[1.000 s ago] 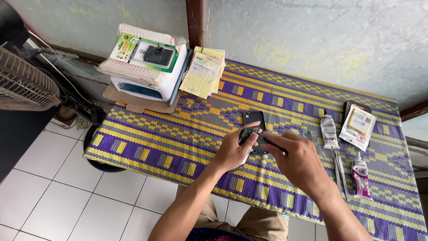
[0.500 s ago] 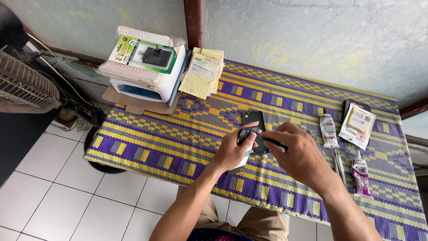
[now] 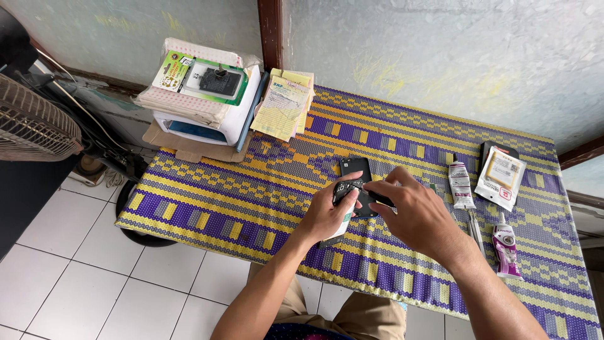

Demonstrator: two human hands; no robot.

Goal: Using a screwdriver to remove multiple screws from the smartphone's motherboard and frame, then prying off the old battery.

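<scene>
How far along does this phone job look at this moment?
Early to middle. Done: the tools are laid out, with a glue tube, a second tube and a packaged part lying unused at the right. In hand: the left hand steadies the dark phone while the right hand works a small black piece. Left: gluing, seemingly.

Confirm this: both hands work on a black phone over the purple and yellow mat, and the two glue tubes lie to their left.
Not quite. The head view shows the white tube and purple-capped tube lying to the right of the hands; the rest holds.
</scene>
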